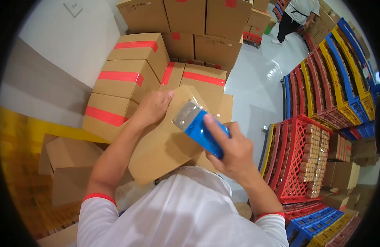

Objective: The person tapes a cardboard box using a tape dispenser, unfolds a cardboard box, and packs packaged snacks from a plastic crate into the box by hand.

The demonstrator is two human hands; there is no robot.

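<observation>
In front of my torso is a plain brown cardboard box [157, 154], tilted in the view, with no red tape on the side that shows. My left hand [153, 108] grips its upper left edge, the fingers bent and partly hidden. My right hand [235, 152] is wrapped around a blue hand tool [204, 133] with a wide silver metal head and dark lettering. The index finger lies along the tool's top. The tool is over the box's right part; whether its head touches the cardboard I cannot tell.
Cartons with red tape [116, 82] are stacked ahead and left. An open cardboard box [75, 164] is at lower left, near yellow sheeting [17, 152]. Red, blue and yellow crates [293, 160] with packed goods stand right. A person [297, 16] stands farther back on the grey floor [260, 90].
</observation>
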